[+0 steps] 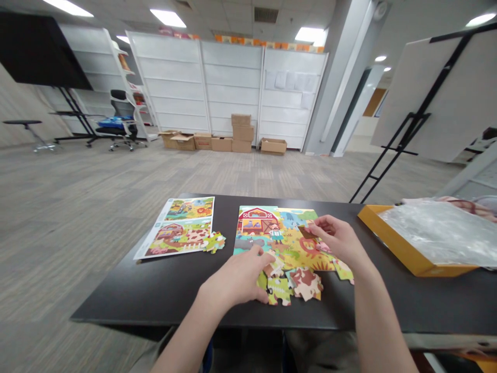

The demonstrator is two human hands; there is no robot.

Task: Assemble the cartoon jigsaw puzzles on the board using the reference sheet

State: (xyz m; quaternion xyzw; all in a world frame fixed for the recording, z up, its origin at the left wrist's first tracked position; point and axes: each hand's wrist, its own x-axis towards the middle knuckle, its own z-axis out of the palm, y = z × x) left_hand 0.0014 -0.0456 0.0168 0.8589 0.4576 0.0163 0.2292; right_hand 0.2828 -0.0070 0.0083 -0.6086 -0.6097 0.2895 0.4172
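Note:
My right hand (334, 235) pinches a brown puzzle piece (306, 232) over the upper right of a colourful puzzle picture (289, 248) with a red barn, a hippo and a lion. My left hand (244, 274) rests at the lower left of the picture, its fingers curved around loose pieces; whether it grips one is hard to see. Below the picture, loose green pieces (278, 291) and brown-and-cream pieces (307, 284) lie in a pile. More green pieces (343, 270) sit under my right wrist. A printed sheet (180, 228) lies on the left, with a few pieces (214, 242) at its corner.
The black table (174, 292) has its near edge by my lap. An orange box (407, 248) with clear plastic wrap (442, 230) stands at the right. Beyond are cardboard boxes (241, 133), white shelves, a chair (123, 119) and a board on a stand.

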